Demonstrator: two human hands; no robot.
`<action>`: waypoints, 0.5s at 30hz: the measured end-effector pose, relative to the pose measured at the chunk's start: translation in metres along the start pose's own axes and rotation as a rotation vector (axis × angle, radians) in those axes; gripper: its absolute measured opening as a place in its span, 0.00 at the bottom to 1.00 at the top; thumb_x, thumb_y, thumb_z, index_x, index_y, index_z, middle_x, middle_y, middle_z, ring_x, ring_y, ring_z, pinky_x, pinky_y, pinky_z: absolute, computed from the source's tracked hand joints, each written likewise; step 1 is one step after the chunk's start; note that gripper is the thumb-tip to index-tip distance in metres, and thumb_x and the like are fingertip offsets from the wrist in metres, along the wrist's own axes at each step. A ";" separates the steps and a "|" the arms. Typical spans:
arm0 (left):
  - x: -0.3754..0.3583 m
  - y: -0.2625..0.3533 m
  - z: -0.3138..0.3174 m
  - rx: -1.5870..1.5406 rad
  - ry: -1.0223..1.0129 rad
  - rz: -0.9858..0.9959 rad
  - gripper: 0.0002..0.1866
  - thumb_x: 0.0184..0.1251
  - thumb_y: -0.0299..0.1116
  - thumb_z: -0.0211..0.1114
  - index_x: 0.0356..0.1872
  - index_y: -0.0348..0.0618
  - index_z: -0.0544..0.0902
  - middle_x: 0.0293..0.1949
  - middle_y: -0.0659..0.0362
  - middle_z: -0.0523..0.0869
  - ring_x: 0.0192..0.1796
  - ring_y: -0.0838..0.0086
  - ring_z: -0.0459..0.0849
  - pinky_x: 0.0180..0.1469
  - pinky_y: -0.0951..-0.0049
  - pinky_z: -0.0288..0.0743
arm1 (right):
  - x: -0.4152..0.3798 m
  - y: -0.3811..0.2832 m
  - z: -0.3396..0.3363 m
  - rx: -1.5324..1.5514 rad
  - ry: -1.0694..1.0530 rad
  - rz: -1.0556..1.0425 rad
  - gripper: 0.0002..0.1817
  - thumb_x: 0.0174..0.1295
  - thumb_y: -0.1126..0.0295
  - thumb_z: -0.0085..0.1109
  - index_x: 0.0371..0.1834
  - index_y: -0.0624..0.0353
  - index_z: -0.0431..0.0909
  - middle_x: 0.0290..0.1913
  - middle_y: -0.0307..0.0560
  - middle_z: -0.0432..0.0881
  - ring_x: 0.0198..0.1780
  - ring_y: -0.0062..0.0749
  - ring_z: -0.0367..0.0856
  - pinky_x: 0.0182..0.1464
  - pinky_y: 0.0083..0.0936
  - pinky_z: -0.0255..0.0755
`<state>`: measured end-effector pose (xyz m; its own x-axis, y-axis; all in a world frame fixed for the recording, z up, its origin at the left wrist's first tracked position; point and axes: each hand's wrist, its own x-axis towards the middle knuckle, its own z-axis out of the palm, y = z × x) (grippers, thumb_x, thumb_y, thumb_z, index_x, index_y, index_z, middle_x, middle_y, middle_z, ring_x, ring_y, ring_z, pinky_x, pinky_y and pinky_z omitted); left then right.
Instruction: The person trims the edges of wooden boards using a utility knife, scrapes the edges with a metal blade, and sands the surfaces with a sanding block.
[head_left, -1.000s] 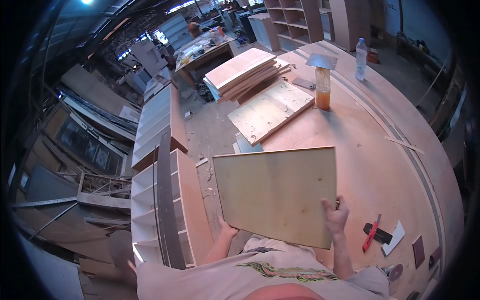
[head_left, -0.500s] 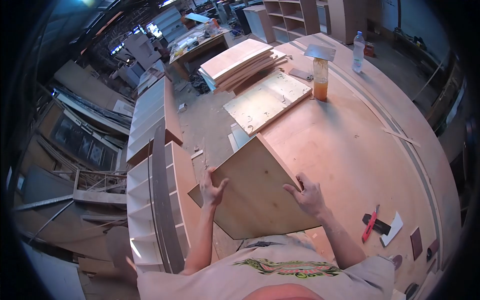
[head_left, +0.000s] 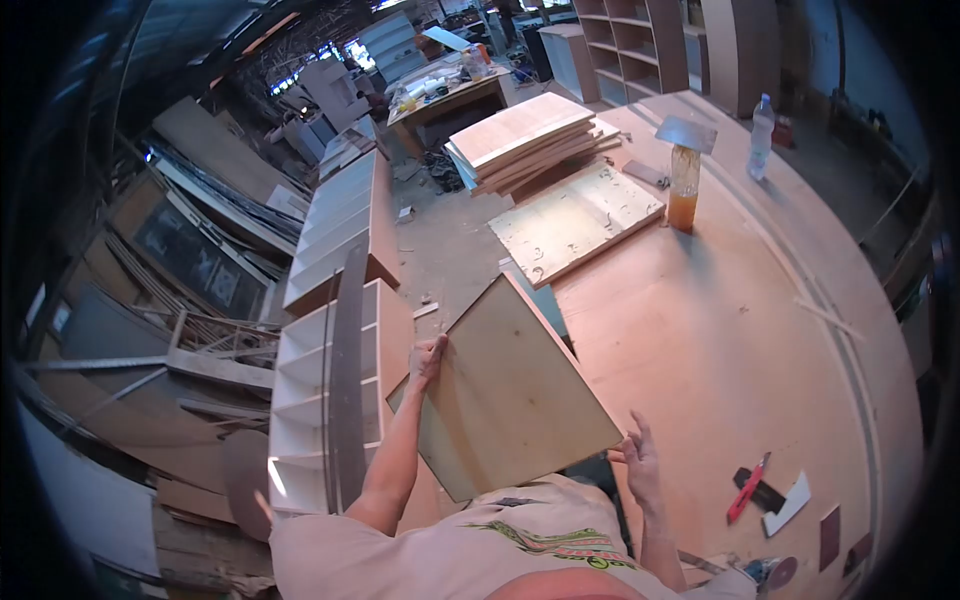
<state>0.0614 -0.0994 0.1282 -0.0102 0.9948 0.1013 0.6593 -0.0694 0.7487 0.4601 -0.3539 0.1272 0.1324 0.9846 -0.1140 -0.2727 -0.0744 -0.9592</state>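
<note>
A flat plywood panel [head_left: 520, 390] with a few small knots is held tilted in front of my body, over the near side of the table [head_left: 680, 340]. My left hand [head_left: 428, 360] is closed around its upper left edge. My right hand [head_left: 640, 465] is at the panel's right corner, fingers stretched and apart, fingertips right by the corner. To the right of that hand, a red utility knife [head_left: 748, 490] lies across a black piece [head_left: 765, 492], beside a white scraper-like blade [head_left: 788, 505].
A plywood panel with shavings [head_left: 575, 220] lies at the table's far left, before a stack of panels [head_left: 525, 140]. A bottle of orange liquid [head_left: 684, 195] and a clear bottle [head_left: 760, 140] stand farther back. Shelf units [head_left: 325, 350] stand on the left.
My right hand has let go of the panel's right edge and moved down to its corner, fingers spreading. The panel has turned clockwise in my left hand. The view has shifted left.
</note>
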 end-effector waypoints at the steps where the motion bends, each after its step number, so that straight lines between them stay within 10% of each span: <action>1: -0.003 -0.006 -0.009 -0.009 0.034 -0.028 0.41 0.59 0.74 0.49 0.15 0.40 0.80 0.14 0.62 0.78 0.21 0.78 0.75 0.27 0.68 0.67 | -0.002 0.007 0.019 0.029 0.007 0.014 0.25 0.71 0.66 0.48 0.70 0.55 0.56 0.51 0.48 0.76 0.45 0.26 0.78 0.42 0.22 0.80; 15: 0.013 -0.149 -0.110 0.103 0.330 -0.135 0.43 0.59 0.76 0.46 0.07 0.42 0.70 0.10 0.67 0.64 0.18 0.77 0.63 0.20 0.64 0.54 | 0.103 0.043 0.202 0.133 0.191 -0.221 0.21 0.63 0.79 0.58 0.60 0.63 0.70 0.41 0.51 0.83 0.39 0.29 0.83 0.41 0.25 0.82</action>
<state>-0.1196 -0.0847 0.0899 -0.3329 0.9159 0.2242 0.7076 0.0854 0.7014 0.2697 -0.2243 0.1261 0.3757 0.9261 0.0347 -0.3379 0.1717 -0.9254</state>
